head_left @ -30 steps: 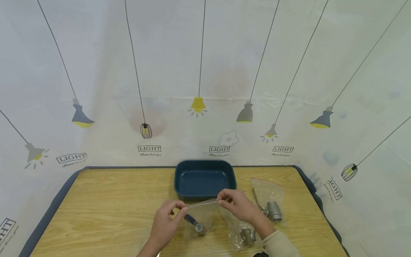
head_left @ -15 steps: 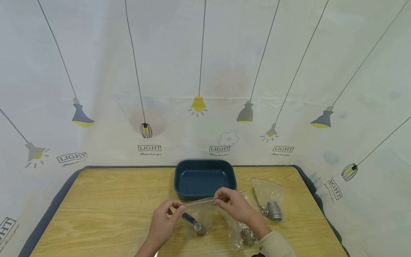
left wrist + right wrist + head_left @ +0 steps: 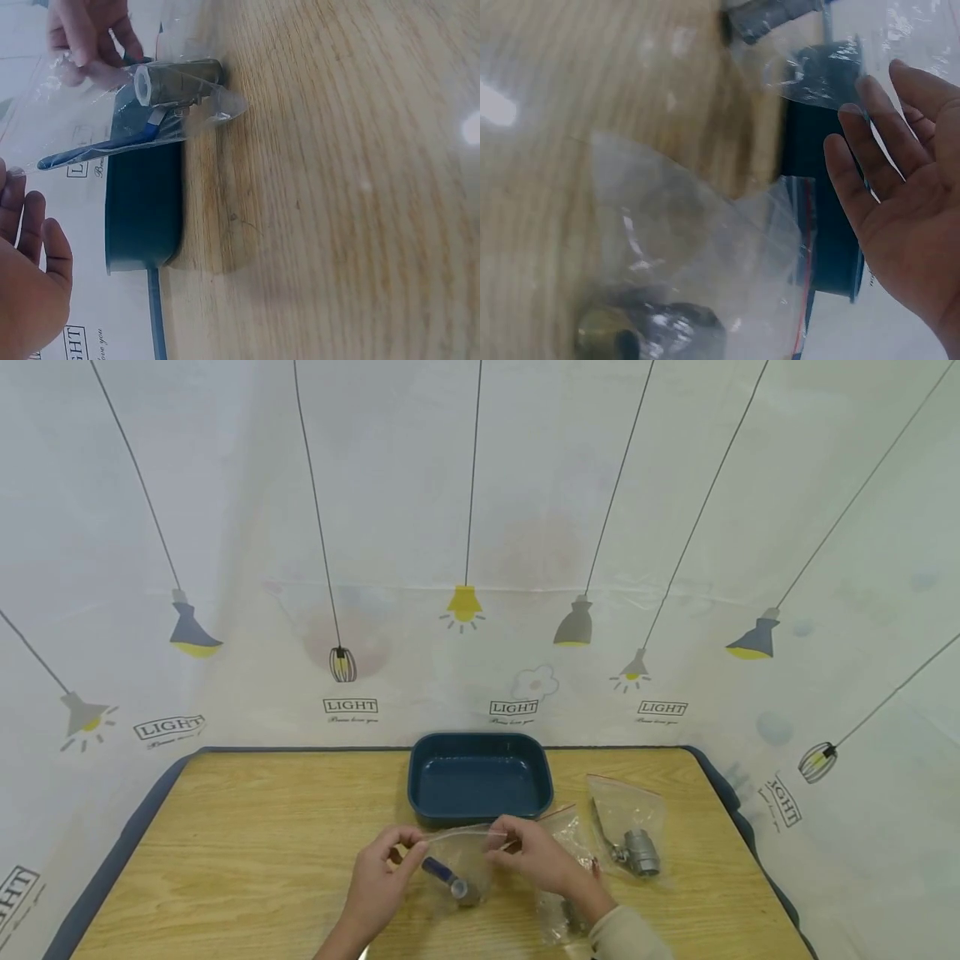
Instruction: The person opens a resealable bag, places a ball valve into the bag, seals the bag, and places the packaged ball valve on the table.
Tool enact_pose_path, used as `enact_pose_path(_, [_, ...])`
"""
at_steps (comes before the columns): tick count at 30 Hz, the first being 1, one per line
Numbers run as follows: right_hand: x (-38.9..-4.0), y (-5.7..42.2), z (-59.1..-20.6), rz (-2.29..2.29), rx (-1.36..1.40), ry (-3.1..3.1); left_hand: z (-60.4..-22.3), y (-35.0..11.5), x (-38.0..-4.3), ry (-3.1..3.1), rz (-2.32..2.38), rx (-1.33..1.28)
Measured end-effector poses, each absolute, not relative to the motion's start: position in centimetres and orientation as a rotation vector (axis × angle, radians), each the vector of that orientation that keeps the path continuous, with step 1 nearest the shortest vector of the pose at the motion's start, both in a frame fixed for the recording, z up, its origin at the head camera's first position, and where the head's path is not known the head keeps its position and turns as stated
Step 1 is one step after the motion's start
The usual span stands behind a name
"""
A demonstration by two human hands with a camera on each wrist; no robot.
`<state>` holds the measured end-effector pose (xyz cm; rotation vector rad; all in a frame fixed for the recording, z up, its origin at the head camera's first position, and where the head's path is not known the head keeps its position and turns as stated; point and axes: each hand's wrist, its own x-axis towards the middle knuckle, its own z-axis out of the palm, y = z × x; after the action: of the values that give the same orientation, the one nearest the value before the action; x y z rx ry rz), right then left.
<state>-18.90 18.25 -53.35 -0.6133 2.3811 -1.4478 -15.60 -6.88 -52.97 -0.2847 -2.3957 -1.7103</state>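
My left hand (image 3: 378, 877) pinches the upper left corner of a clear zip bag (image 3: 474, 852) between thumb and index finger. Inside it hangs a metal ball valve (image 3: 180, 82) with a blue lever handle (image 3: 97, 154). At the bag's upper right, the thumb and index finger of my right hand (image 3: 536, 856) pinch the top edge, the other fingers loosely spread in the right wrist view. Under the right forearm lies a second zip bag (image 3: 558, 827), its metal fitting mostly hidden. Farther right rests a third zip bag (image 3: 626, 802) holding a grey metal valve (image 3: 640, 853).
A dark blue rectangular bin (image 3: 480, 739) stands at the table's back edge, just beyond my hands. The wooden table (image 3: 262, 827) reaches to a wall covering (image 3: 420, 527) printed with hanging lamps.
My right hand has moved left and slightly down along the top edge of the bag. The left hand has shifted slightly left, and the blue-handled valve has swung a little left.
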Motion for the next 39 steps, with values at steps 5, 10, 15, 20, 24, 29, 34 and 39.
enact_pose_path(5, [-18.5, 17.3, -54.6, -1.425, -0.603, 2.417, -53.0, -7.2, -15.5, -2.387, -1.758, -0.265])
enact_pose_path(10, [-17.8, 16.5, -55.0, -1.455, -0.568, 2.475, -53.4, -7.6, -15.6, -2.373, -1.777, -0.234])
enact_pose_path(15, [-17.1, 15.8, -55.2, -1.503, -0.568, 2.468, -53.7, -8.1, -15.8, -2.392, -1.728, -0.183])
enact_pose_path(20, [-16.3, 15.5, -54.8, -1.478, -0.606, 2.443, -53.9, -8.6, -16.0, -2.440, -1.699, -0.139])
enact_pose_path(24, [-15.6, 15.5, -54.9, -1.481, -0.674, 2.333, -54.2, -9.1, -16.1, -2.471, -1.721, -0.080])
enact_pose_path(29, [-15.3, 15.8, -55.8, -1.510, -0.694, 2.216, -54.4, -9.6, -16.1, -2.514, -1.696, -0.024])
enact_pose_path(34, [-15.4, 15.7, -56.3, -1.553, -0.679, 2.170, -54.6, -9.9, -16.1, -2.530, -1.686, 0.002])
enact_pose_path(39, [-15.5, 15.4, -56.2, -1.503, -0.558, 2.295, -54.8, -9.9, -15.8, -2.524, -1.689, -0.005])
